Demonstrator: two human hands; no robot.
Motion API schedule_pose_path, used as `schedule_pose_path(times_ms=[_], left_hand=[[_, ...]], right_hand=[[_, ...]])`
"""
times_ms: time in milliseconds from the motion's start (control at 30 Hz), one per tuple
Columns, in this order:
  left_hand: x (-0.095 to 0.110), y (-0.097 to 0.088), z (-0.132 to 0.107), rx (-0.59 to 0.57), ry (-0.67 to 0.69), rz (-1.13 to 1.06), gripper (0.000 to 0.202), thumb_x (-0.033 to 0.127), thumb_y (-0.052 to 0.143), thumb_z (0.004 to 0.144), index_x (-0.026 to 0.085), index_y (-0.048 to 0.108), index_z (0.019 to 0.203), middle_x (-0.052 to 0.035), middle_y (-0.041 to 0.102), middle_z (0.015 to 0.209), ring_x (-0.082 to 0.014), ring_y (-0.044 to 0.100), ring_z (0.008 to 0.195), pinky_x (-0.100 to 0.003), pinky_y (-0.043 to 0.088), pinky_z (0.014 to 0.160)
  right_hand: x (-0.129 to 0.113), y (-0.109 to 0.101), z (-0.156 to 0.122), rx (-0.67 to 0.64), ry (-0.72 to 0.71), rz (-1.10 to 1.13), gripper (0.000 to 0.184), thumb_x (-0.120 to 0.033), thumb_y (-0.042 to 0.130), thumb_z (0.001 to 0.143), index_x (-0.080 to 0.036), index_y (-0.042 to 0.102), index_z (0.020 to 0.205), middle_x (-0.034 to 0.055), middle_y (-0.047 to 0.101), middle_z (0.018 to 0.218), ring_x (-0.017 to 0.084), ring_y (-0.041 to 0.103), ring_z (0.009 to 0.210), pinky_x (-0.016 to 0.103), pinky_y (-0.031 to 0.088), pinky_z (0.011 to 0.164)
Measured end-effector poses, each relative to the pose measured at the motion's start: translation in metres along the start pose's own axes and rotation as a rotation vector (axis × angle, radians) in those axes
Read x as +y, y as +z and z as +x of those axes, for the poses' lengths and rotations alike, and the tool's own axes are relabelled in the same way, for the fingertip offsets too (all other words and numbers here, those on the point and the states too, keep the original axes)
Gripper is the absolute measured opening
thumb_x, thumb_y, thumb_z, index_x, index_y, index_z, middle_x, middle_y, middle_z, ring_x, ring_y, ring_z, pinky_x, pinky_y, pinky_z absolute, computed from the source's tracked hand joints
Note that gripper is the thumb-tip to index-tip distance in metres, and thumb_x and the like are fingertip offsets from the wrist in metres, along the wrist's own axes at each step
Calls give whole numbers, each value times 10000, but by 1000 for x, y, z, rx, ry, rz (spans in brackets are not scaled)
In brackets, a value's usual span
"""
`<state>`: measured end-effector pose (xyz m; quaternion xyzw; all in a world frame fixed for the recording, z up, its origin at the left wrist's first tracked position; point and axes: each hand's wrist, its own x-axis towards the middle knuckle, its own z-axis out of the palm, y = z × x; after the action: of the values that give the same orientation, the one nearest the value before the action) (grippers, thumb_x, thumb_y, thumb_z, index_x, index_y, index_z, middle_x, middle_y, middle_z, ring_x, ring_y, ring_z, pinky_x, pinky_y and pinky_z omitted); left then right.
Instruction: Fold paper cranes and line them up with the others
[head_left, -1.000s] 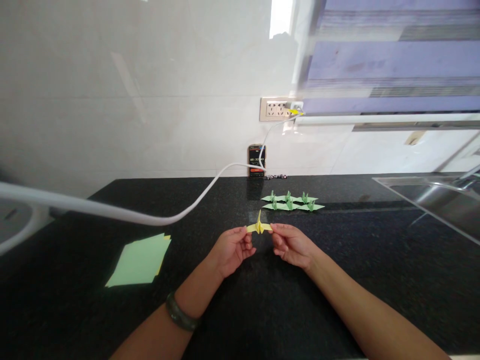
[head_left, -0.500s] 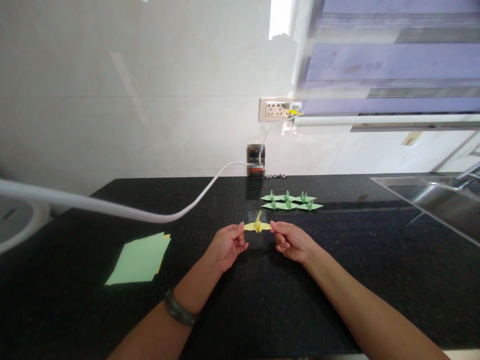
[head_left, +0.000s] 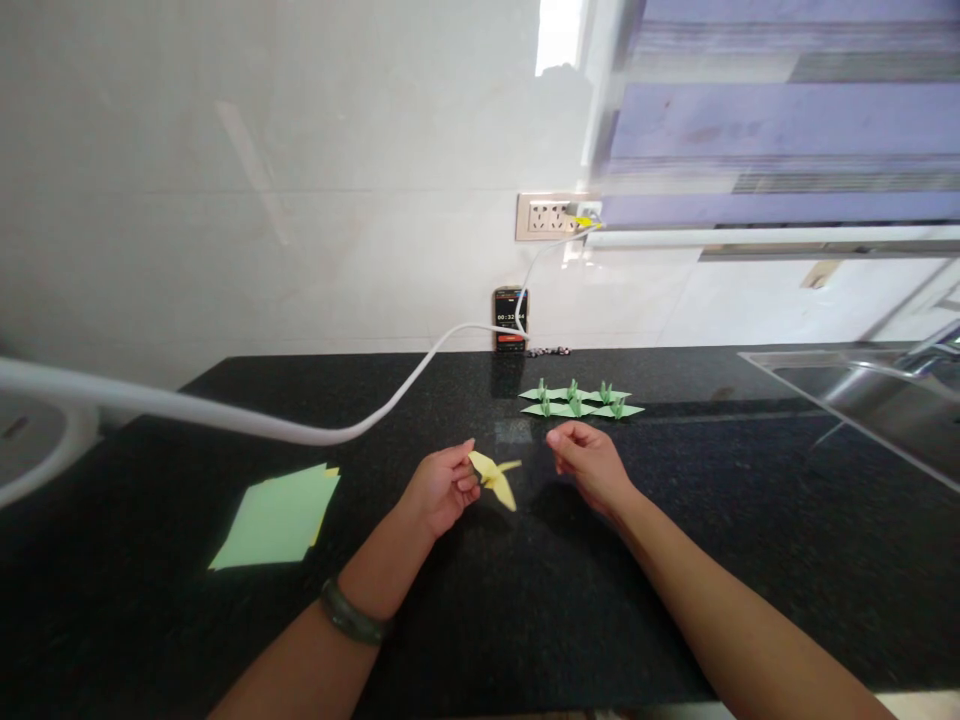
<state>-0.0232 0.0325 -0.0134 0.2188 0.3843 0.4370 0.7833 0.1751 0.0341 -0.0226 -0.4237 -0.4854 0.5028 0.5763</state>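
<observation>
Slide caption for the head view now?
Left hand holds a yellow paper crane, right hand apart; green cranes stand behind.

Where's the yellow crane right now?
Just below centre in the head view, the left hand holds the yellow crane by a wing, to the left of the right hand.

Yellow paper crane [head_left: 500, 487]: one wing released by right hand [head_left: 591, 465] | now held by left hand [head_left: 444, 490] alone | tilted, freed wing pointed toward front edge of counter [head_left: 525, 610].
</observation>
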Motion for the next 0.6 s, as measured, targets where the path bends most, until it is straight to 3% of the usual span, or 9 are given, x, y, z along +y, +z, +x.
schedule_pose_path(times_ms=[67,167,300,467,600], left_hand=[[0,0,-1,-26,-56,13,295,266,558,724,152,378,520,95,257,363,-31,317,322,-185,371,400],[0,1,-2,-66,-137,20,294,251,543,730,150,384,504,88,264,361,-33,321,321,-190,369,406],[1,2,-4,-96,-191,23,293,239,524,740,147,389,496,81,275,365,-32,324,320,-184,359,405],[-2,0,-3,-99,-216,41,283,255,529,745,139,415,513,79,287,373,-34,334,324,-186,360,403],[-3,0,-1,-82,-169,36,266,348,536,744,133,476,600,76,320,399,-34,361,347,-173,370,418]], right_hand=[[-4,2,-3,-67,-59,-102,201,-335,635,671,-149,601,741,-39,480,521,56,391,425,183,331,402],[-8,4,-9,-301,-47,-155,235,-286,626,688,-168,619,891,-26,494,620,59,414,485,186,343,441],[-11,7,-15,-487,-108,-177,294,-231,656,659,-190,622,948,-17,481,684,76,444,578,201,371,525],[-14,13,-21,-447,-208,-294,154,-242,635,681,-180,664,819,20,550,731,102,491,629,222,391,571],[-12,13,-20,-293,-144,-368,149,-294,606,701,-160,655,743,21,591,645,104,498,558,223,385,524]])
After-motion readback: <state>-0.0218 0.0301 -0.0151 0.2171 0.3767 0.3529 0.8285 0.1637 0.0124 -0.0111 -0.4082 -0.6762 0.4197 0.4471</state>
